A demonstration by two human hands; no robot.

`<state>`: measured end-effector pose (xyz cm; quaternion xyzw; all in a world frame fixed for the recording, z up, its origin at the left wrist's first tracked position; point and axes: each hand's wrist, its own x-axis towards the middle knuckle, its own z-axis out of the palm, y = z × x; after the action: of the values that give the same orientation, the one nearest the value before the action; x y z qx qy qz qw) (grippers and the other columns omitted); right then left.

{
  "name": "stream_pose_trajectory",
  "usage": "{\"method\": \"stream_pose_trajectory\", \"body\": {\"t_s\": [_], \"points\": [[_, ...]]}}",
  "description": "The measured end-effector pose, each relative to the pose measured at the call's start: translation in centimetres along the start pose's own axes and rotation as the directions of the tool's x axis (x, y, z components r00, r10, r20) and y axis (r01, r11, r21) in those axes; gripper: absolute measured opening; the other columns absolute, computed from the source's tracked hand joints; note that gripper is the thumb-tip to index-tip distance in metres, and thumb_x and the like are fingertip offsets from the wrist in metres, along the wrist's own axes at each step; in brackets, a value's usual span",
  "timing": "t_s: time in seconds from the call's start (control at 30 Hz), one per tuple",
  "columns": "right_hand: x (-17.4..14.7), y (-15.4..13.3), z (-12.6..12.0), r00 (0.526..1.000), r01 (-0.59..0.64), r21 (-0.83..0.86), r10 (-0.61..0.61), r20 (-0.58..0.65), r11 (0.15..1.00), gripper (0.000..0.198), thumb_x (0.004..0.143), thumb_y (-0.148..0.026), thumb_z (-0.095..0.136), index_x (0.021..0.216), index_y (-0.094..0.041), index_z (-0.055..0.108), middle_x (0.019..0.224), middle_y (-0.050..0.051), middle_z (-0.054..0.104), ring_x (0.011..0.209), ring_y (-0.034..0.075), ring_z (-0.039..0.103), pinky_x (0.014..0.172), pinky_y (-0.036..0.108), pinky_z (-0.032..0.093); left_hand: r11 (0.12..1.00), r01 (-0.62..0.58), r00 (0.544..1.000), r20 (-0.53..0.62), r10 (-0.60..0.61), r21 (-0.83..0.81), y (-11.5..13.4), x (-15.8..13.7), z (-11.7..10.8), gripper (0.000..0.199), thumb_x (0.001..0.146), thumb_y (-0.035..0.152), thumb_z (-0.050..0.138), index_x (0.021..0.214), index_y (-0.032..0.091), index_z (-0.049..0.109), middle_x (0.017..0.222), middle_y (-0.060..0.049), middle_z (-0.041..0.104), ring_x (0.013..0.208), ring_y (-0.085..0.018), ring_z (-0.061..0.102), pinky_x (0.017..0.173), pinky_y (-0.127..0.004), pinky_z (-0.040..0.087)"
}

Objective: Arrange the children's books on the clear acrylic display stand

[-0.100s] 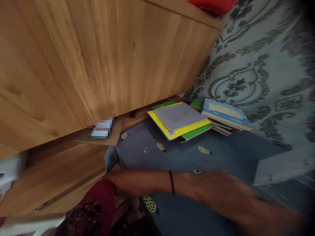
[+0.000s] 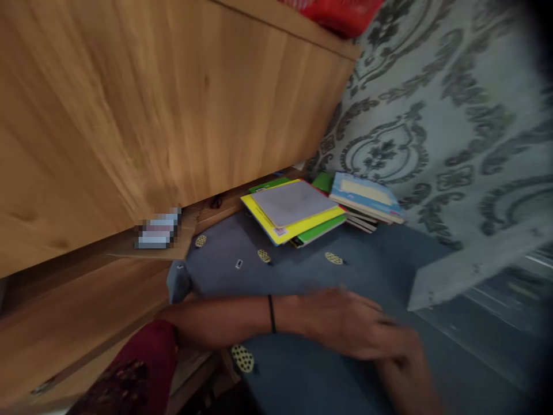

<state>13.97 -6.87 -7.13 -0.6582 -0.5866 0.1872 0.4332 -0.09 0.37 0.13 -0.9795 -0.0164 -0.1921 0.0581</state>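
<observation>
My left hand (image 2: 345,323), below a dark red sleeve (image 2: 149,363) and a thin black wristband (image 2: 272,314), reaches across the cloth-covered surface (image 2: 311,372). It meets my right hand (image 2: 404,354) at the lower right; the two touch or overlap. Motion blur hides the fingers of both, and I cannot see whether anything lies between them. Beyond the hands lies a stack of books: a grey one (image 2: 296,202) on top of a yellow one (image 2: 315,218), with a green one (image 2: 322,230) beneath. A light blue book (image 2: 367,193) tops another pile beside it.
A wooden cabinet panel (image 2: 173,115) rises at the left and back. Below it, a pixelated flat item (image 2: 158,230) rests on brown card (image 2: 179,245). Patterned fabric (image 2: 389,138) covers the right side. A pale, blurred panel (image 2: 470,265) stands at the right. Something red (image 2: 341,14) sits on top.
The whole view has turned to the right, so the books and cabinet sit further left. My left hand has drawn back from the lower right corner, and my right hand shows against it.
</observation>
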Motion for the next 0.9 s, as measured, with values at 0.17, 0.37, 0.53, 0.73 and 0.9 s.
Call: {"method": "stream_pose_trajectory", "body": {"t_s": [0.17,0.37,0.53,0.73,0.9], "points": [[-1.2,-2.3,-2.4,0.994,-0.048,0.092,0.039,0.098,0.995,0.052,0.086,-0.069,0.051,0.069,-0.023,0.068,0.065,0.006,0.071,0.061,0.021,0.065,0.061,0.031,0.054,0.968,0.220,0.956,-0.225,-0.189,0.124,-2.9,-0.4,-1.5,0.023,0.100,0.024,0.044,0.093,0.018,0.065,0.085,-0.003,0.071,0.088,-0.021,0.064,0.074,-0.033,0.052],[-1.0,-3.4,-1.7,0.994,-0.064,0.215,0.044,0.100,0.974,0.049,0.089,-0.064,0.047,0.084,-0.021,0.070,0.066,0.004,0.070,0.063,0.020,0.063,0.062,0.030,0.049,0.583,0.767,0.641,-0.319,-0.698,0.268,-6.9,-1.7,-3.7,0.038,0.100,0.036,0.049,0.127,0.012,0.059,0.138,-0.020,0.058,0.132,-0.037,0.048,0.106,-0.056,0.040],[-1.3,-3.2,-2.0,0.993,-0.048,0.254,0.019,0.113,0.966,0.040,0.091,-0.052,0.045,0.078,-0.021,0.066,0.067,0.003,0.069,0.063,0.018,0.060,0.060,0.028,0.043,0.451,0.841,0.502,-0.119,-0.857,0.300,-8.2,-3.0,-3.9,0.056,0.101,0.046,0.044,0.142,0.008,0.046,0.138,-0.025,0.057,0.137,-0.041,0.045,0.106,-0.062,0.038],[-1.5,-3.5,-2.2,0.995,-0.010,0.260,-0.017,0.100,0.965,0.034,0.092,-0.042,0.045,0.073,-0.021,0.063,0.067,0.003,0.068,0.064,0.017,0.061,0.063,0.028,0.043,0.500,0.783,0.544,-0.017,-0.839,0.369,-7.7,-2.6,-5.1,0.039,0.104,0.036,0.037,0.130,0.012,0.055,0.127,-0.019,0.066,0.120,-0.035,0.061,0.101,-0.058,0.042],[-1.6,-3.4,-2.2,0.995,0.009,0.274,-0.034,0.089,0.962,0.031,0.093,-0.037,0.044,0.072,-0.021,0.061,0.066,0.003,0.069,0.064,0.017,0.063,0.063,0.027,0.044,0.515,0.702,0.576,0.033,-0.817,0.492,-7.2,-2.1,-5.4,0.034,0.102,0.016,0.029,0.111,0.011,0.062,0.106,-0.019,0.072,0.103,-0.032,0.070,0.092,-0.046,0.048]]}}
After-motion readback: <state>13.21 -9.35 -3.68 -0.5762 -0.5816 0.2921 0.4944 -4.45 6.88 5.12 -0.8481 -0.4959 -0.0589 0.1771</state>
